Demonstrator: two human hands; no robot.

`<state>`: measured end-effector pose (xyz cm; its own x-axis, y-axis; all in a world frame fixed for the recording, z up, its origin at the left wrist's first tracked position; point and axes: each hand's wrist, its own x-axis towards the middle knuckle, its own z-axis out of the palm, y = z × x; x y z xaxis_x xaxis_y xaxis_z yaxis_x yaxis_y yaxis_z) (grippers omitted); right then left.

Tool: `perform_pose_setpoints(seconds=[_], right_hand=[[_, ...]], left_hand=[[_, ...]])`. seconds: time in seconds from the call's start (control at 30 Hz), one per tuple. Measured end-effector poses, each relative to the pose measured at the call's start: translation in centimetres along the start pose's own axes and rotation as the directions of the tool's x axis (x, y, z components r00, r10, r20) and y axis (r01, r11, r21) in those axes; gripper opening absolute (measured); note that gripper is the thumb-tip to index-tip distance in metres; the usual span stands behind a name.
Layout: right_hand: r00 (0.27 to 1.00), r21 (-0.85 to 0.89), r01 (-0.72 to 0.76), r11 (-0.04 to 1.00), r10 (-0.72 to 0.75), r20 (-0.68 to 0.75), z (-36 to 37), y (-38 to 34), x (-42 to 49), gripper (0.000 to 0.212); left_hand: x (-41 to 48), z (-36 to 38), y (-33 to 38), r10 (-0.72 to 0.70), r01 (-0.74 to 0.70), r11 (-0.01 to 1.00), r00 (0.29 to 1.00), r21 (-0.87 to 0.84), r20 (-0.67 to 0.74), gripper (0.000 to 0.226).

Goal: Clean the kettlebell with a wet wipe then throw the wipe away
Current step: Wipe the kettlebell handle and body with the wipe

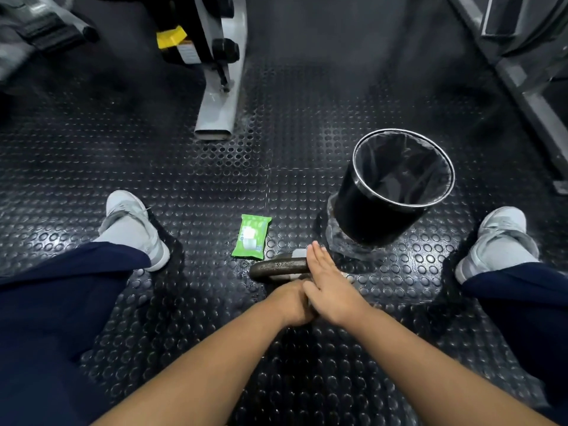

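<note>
The dark metal kettlebell [276, 267] lies on the studded rubber floor between my feet, and only its curved handle shows past my hands. My left hand [292, 302] is closed around the kettlebell's near part. My right hand [330, 285] lies flat over it with fingers stretched forward, pressing a white wet wipe [298, 253] whose edge peeks out at my fingertips. A green pack of wet wipes [252, 236] rests on the floor just beyond the handle. A black bin [368, 207] with a dark liner stands tilted to the right of the pack.
My grey shoes [135, 226] [495, 241] sit wide apart on either side. A grey machine leg [219, 87] with black weight plates and a yellow tag stands behind the pack. A dark metal frame [522, 81] runs along the far right.
</note>
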<state>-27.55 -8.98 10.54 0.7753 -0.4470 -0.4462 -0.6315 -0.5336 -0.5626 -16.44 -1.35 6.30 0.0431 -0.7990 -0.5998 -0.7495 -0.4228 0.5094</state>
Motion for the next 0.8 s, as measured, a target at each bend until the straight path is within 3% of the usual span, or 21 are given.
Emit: perform_pose_setpoints(seconds=[0.13,0.3,0.4,0.6,0.67,0.8], right_hand=[[1.000,0.015,0.003,1.000,-0.003,-0.003,-0.2,0.0,0.1,0.071],[1.000,0.040,-0.005,0.999,0.005,-0.005,0.1,0.6,0.1,0.071],[1.000,0.044,0.005,0.999,-0.005,-0.018,0.3,0.4,0.2,0.070],[1.000,0.042,-0.004,0.999,0.004,0.004,-0.1,0.1,0.2,0.069],[1.000,0.046,-0.009,0.999,0.009,0.003,0.0,0.2,0.2,0.069],[1.000,0.074,-0.023,0.997,0.023,-0.005,0.1,0.5,0.2,0.070]], left_hand=[[1.7,-1.5,1.7,-0.071,0.065,0.993,0.996,0.099,0.063,0.069],[-0.8,-1.0,2.0,0.093,-0.096,0.994,0.994,-0.058,-0.060,0.047],[-1.3,-0.6,1.3,0.101,-0.114,0.986,0.989,-0.118,-0.111,0.044],[0.9,-0.3,1.3,-0.092,0.074,0.977,0.992,0.198,0.083,0.058],[1.1,-0.4,1.8,-0.007,0.000,0.993,0.998,0.120,0.063,0.065],[-0.3,0.2,0.4,0.096,-0.118,0.970,0.989,-0.211,-0.111,0.058]])
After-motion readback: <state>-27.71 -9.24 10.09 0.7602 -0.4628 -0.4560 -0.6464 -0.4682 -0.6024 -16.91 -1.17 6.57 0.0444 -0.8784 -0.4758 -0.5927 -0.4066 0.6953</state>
